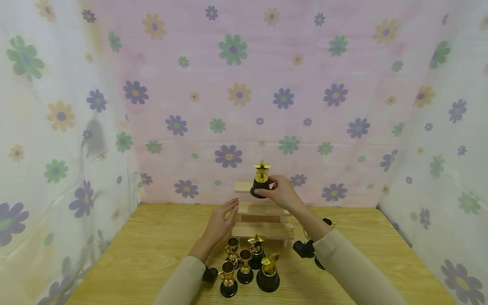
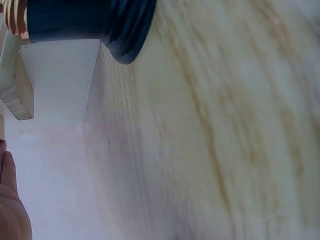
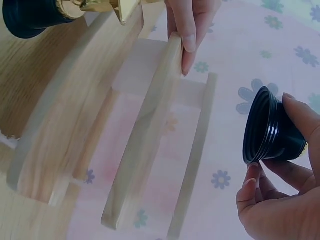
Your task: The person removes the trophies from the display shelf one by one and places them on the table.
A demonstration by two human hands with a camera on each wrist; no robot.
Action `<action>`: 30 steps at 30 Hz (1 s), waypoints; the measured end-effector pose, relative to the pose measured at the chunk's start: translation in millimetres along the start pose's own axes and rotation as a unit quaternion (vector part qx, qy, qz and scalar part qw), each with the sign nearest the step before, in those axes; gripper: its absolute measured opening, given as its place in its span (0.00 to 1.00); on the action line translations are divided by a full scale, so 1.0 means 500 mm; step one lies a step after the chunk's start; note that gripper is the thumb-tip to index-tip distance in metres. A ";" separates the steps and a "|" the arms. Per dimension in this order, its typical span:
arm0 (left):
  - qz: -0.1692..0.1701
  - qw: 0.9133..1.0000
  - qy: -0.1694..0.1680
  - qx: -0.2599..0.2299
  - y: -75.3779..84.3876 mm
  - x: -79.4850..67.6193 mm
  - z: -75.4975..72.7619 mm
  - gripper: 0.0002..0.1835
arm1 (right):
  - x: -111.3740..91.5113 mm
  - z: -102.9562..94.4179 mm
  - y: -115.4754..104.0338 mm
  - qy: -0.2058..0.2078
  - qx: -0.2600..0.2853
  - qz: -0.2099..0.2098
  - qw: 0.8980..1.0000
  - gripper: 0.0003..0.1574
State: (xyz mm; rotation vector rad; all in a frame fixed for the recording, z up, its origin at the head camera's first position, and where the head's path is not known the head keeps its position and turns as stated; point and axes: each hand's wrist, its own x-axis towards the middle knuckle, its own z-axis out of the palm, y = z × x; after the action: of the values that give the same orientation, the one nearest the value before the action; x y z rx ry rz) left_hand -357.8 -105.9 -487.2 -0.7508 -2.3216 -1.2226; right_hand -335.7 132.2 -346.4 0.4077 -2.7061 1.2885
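My right hand [image 1: 283, 192] holds a star trophy [image 1: 261, 176] by its black base, fingers and thumb round it, above the top board of a wooden stepped stand [image 1: 263, 229]. In the right wrist view the hollow underside of its black base [image 3: 262, 125] shows. My left hand [image 1: 219, 222] has its fingers extended against the left end of the stand's middle board [image 3: 145, 135]. In the left wrist view only part of my left hand [image 2: 11, 205] shows, at the left edge.
Before the stand are several trophies: gold cups [image 1: 245, 259] on black bases and two star trophies, one star trophy [image 1: 268, 273] nearest me. More trophies [image 1: 328, 222] are partly hidden behind my right forearm. A flowered cloth [image 1: 251, 106] surrounds the wooden table [image 1: 164, 237].
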 end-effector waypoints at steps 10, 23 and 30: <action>0.000 1.000 0.000 0.012 -0.004 0.000 0.001 0.20 | -0.045 -0.021 0.009 -0.007 0.006 -0.014 1.000 0.32; 0.009 1.000 0.006 0.003 -0.002 0.003 0.000 0.19 | -0.087 -0.054 0.022 -0.012 -0.020 0.003 1.000 0.34; 0.009 1.000 0.008 0.002 0.001 -0.002 0.002 0.20 | -0.115 -0.054 0.036 -0.018 -0.032 -0.005 0.999 0.30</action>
State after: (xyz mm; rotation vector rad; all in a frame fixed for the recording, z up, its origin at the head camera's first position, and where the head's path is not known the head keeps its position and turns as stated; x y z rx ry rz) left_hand -356.8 -105.2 -487.8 -0.7558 -2.3003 -1.2109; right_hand -286.0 174.7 -355.3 0.4408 -2.7621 1.2007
